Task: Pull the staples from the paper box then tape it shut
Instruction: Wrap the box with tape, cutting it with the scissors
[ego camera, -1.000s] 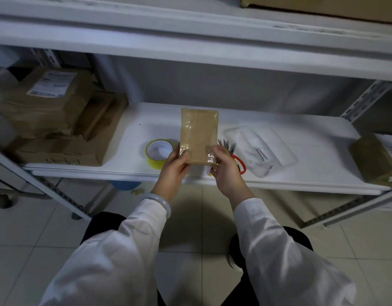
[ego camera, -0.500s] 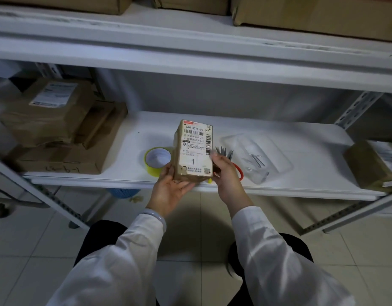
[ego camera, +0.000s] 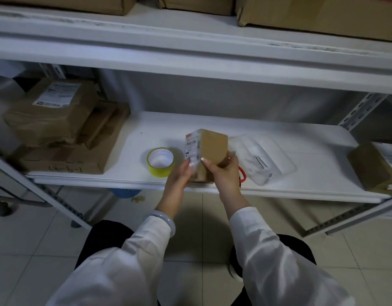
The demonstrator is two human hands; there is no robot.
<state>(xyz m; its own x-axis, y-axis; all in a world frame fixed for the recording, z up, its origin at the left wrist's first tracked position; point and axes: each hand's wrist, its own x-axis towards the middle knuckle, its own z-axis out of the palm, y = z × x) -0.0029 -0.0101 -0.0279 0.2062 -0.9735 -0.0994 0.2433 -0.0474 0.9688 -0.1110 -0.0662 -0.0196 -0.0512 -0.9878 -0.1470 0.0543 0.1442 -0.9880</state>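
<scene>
Head view: both hands hold the small paper box (ego camera: 209, 151) over the front edge of the white shelf (ego camera: 301, 191), its long axis tilted up and away. The left hand (ego camera: 179, 180) cups the labelled side, the right hand (ego camera: 223, 173) wraps the plain brown face. Yellow tape roll (ego camera: 160, 162) sits just left, nearer the left hand; the red-handled tool (ego camera: 242, 176) lies half hidden behind the right hand, beside a clear tray (ego camera: 263, 160). Staples can't be made out
</scene>
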